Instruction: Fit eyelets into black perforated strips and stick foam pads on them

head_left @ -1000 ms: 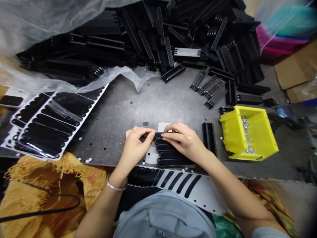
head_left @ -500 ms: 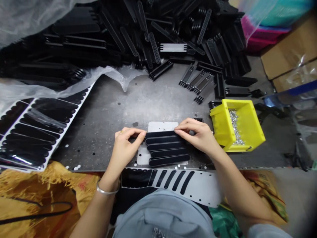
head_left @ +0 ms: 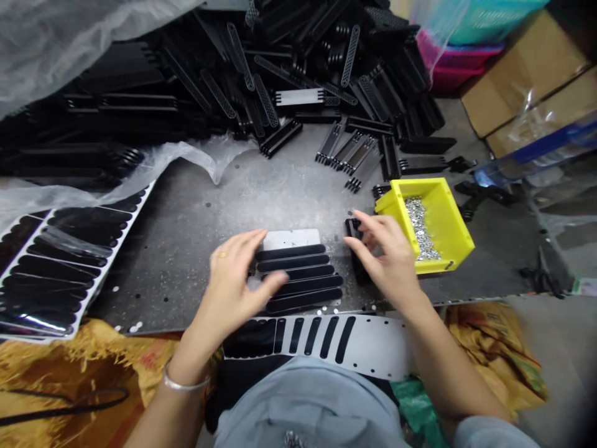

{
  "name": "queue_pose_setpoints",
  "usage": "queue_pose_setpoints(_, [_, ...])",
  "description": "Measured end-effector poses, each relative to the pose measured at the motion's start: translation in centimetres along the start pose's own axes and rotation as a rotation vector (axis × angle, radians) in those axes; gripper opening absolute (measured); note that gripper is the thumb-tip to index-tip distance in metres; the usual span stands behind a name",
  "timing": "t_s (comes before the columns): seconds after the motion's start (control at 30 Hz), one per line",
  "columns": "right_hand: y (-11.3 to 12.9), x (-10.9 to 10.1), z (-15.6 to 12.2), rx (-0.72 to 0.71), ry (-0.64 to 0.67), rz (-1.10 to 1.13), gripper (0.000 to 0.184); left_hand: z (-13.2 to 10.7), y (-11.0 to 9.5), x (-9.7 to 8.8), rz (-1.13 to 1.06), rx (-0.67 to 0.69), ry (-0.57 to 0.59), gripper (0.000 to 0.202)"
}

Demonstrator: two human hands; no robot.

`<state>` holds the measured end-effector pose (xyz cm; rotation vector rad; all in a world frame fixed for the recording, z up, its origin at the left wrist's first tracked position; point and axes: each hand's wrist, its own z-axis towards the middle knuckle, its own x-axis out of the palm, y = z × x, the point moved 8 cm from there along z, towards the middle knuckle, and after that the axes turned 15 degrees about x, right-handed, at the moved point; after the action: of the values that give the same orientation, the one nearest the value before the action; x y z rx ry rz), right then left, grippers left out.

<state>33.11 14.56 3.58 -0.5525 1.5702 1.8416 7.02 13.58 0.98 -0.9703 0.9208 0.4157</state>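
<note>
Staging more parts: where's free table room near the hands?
Widest free patch: the metal table above the white card, bordered by the film and the black parts pile. Narrower strip: between the left hand and the sticker sheet. Crowded: around the black strips, and where the right hand meets the yellow bin.

My tabletop (head_left: pixel 200 214) is scuffed grey metal, flecked with small dark and white dots. Five black strips (head_left: pixel 298 277) lie on a white backing at lower centre (staggered a little), a yellow plastic bin (head_left: pixel 426 227) of small silver fasteners sits to their right, white-edged sheets of black strips (head_left: pixel 60 267) lie at left, and black slotted parts (head_left: pixel 289 87) heap along the top of the frame.
</note>
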Motion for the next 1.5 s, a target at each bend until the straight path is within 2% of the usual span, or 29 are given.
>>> queue_pose_setpoints(0.07, [-1.2, -2.1, -1.8, 0.113, -0.055, 0.047, 0.03, 0.4, -2.2, 1.9, -0.004, 0.148, 0.123, 0.11])
queue_pose_setpoints(0.1, [-1.6, -2.4, -2.9, 0.15, -0.017, 0.083, 0.029, 0.5, -3.0, 2.8, -0.003, 0.187, 0.164, 0.12])
queue_pose_setpoints(0.13, [-1.9, -2.2, -3.9, 0.173, 0.065, 0.122, 0.033, 0.6, -3.6, 3.4, 0.001, 0.197, 0.176, 0.121])
queue_pose_setpoints(0.17, [-2.0, -1.7, -4.9, 0.179, 0.174, 0.164, 0.046, 0.7, -4.0, 3.8, -0.005, 0.185, 0.158, 0.119])
queue_pose_setpoints(0.27, [-0.4, 0.7, -6.8, 0.109, 0.466, 0.309, 0.11, 0.8, -5.4, 4.1, -0.168, 0.139, 0.008, 0.122])
queue_pose_setpoints(0.3, [0.6, 1.2, -6.7, 0.07, 0.497, 0.358, 0.122, 0.8, -6.0, 4.1, -0.251, 0.138, -0.048, 0.127])
queue_pose_setpoints(0.37, [3.2, 2.1, -5.6, -0.016, 0.488, 0.383, 0.124, 0.3, -6.8, 4.4, -0.376, 0.143, -0.101, 0.133])
queue_pose_setpoints(0.43, [6.2, 3.6, -4.1, -0.13, 0.465, 0.241, 0.113, -0.8, -6.2, 4.7, -0.386, 0.102, -0.064, 0.14])
queue_pose_setpoints(0.53, [9.1, 7.4, -2.8, -0.326, 0.501, -0.135, 0.109, -4.0, -2.6, 3.4, -0.27, -0.051, 0.007, 0.162])
queue_pose_setpoints(0.63, [8.6, 9.8, -3.1, -0.398, 0.56, -0.289, 0.121, -7.2, 0.5, 1.0, -0.21, -0.153, 0.025, 0.165])
queue_pose_setpoints(0.7, [6.6, 9.6, -3.7, -0.343, 0.559, -0.273, 0.125, -7.9, 1.0, 0.3, -0.19, -0.162, 0.03, 0.16])
queue_pose_setpoints(0.77, [3.8, 8.6, -4.0, -0.188, 0.497, -0.225, 0.116, -7.3, 0.5, 1.0, -0.15, -0.137, 0.05, 0.158])
queue_pose_setpoints(0.87, [0.2, 7.9, -4.4, 0.06, 0.397, -0.144, 0.092, -5.2, -0.8, 3.5, -0.075, -0.091, 0.075, 0.151])
queue_pose_setpoints(0.97, [0.0, 8.1, -4.7, 0.077, 0.387, -0.082, 0.078, -4.4, -1.4, 4.4, -0.008, -0.084, 0.06, 0.135])
queue_pose_setpoints(1.03, [0.5, 6.4, -4.8, 0.043, 0.316, -0.063, 0.068, -5.0, -2.0, 3.1, 0.005, -0.072, 0.019, 0.13])
queue_pose_setpoints(1.1, [0.5, 3.3, -5.5, 0.024, 0.236, -0.109, 0.049, -6.1, -3.0, 0.8, -0.03, -0.04, -0.066, 0.116])
queue_pose_setpoints(1.17, [-0.1, 1.1, -7.3, -0.015, 0.28, -0.225, 0.03, -6.8, -5.0, -0.7, -0.115, 0.053, -0.121, 0.078])
queue_pose_setpoints(1.2, [-0.5, 0.6, -8.5, -0.037, 0.334, -0.281, 0.026, -6.8, -6.3, -0.6, -0.177, 0.116, -0.103, 0.06])
queue_pose_setpoints(1.27, [-1.2, 0.1, -10.7, -0.074, 0.406, -0.342, 0.022, -6.3, -9.1, 1.3, -0.294, 0.231, 0.012, 0.041])
queue_pose_setpoints(1.33, [-1.5, 0.0, -12.0, -0.088, 0.413, -0.323, 0.014, -5.6, -11.0, 4.3, -0.336, 0.271, 0.136, 0.044])
queue_pose_setpoints(1.43, [-1.9, -0.3, -12.8, -0.065, 0.413, -0.265, 0.013, -4.8, -11.5, 7.6, -0.238, 0.263, 0.196, 0.048])
queue_pose_setpoints(1.5, [-2.7, -1.5, -12.8, 0.004, 0.368, -0.243, 0.01, -5.1, -11.0, 8.3, -0.187, 0.249, 0.184, 0.042])
